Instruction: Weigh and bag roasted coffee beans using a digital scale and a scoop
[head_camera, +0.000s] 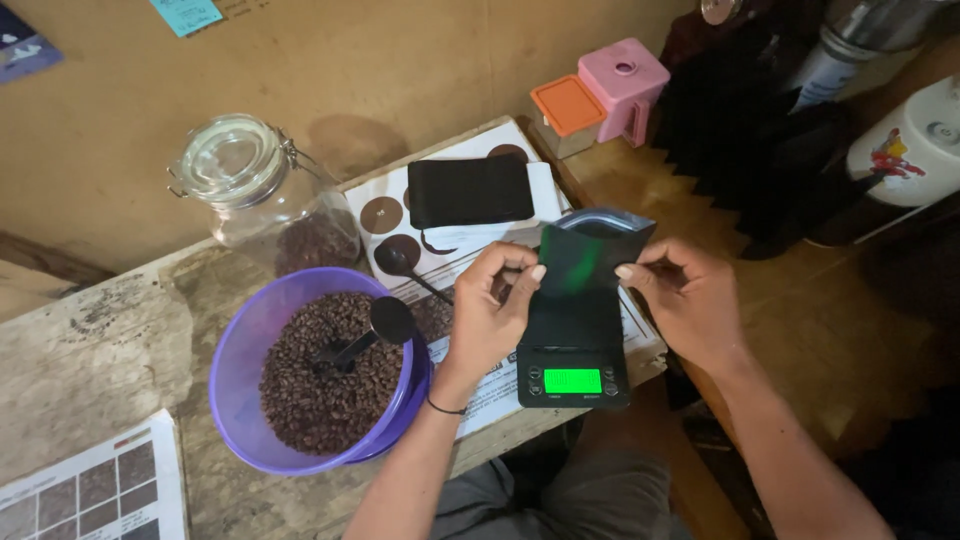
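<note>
Both hands on the black pouch (585, 270), standing upright on the small scale (573, 362) w/ the green lit display. My left hand (492, 315) is pinching the pouch's left edge near the top; my right hand (682, 300) is pinching the right edge. Mouth of the pouch is spread open btwn them.

To do this well, I think: keep the pouch centred on the scale platform, not leaning on my fingers, or the reading gets thrown off. Hold the top edges lightly, pull apart just enough to keep the mouth wide.

Purple bowl (250, 350) of coffee beans (320, 385) sits just left of my left hand, black scoop (365, 335) lying in it, handle buried in the beans. Glass jar (265, 200) stands behind the bowl, lid shut. Can't read pouch fill level from here.
</note>
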